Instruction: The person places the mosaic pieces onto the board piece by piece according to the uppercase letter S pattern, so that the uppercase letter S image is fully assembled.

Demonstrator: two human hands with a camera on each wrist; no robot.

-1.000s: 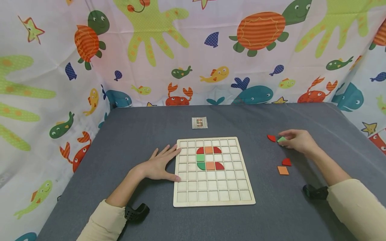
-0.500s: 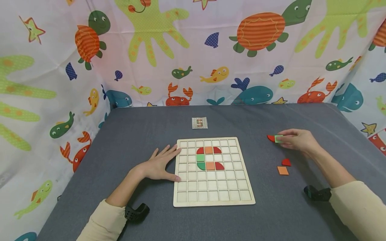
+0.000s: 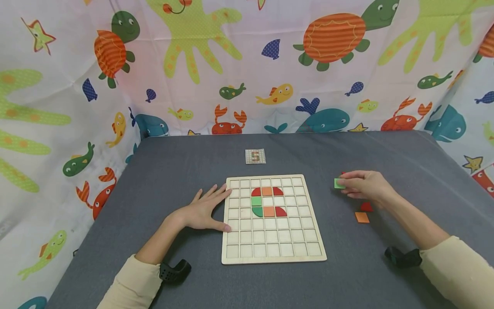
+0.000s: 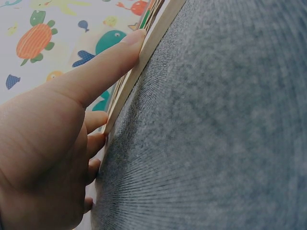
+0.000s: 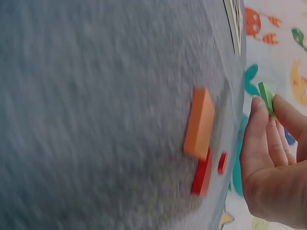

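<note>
My right hand pinches a light green square tile between thumb and fingertips, off to the right of the board. In the right wrist view the tile stands on edge between thumb and finger. My left hand lies spread along the left edge of the wooden grid board, thumb and fingertips at its rim. In the board's upper part sit red quarter-circle tiles, orange squares, a light green square and a green quarter-circle.
Beside my right hand lie an orange square tile and a red quarter-circle tile. Another red tile is mostly hidden behind that hand in the head view. A small pattern card lies beyond the board on the grey cloth.
My right hand has carried the green square tile leftward and slightly nearer, away from the far red tile, which it now mostly covers. The left hand stays at the board's edge.
</note>
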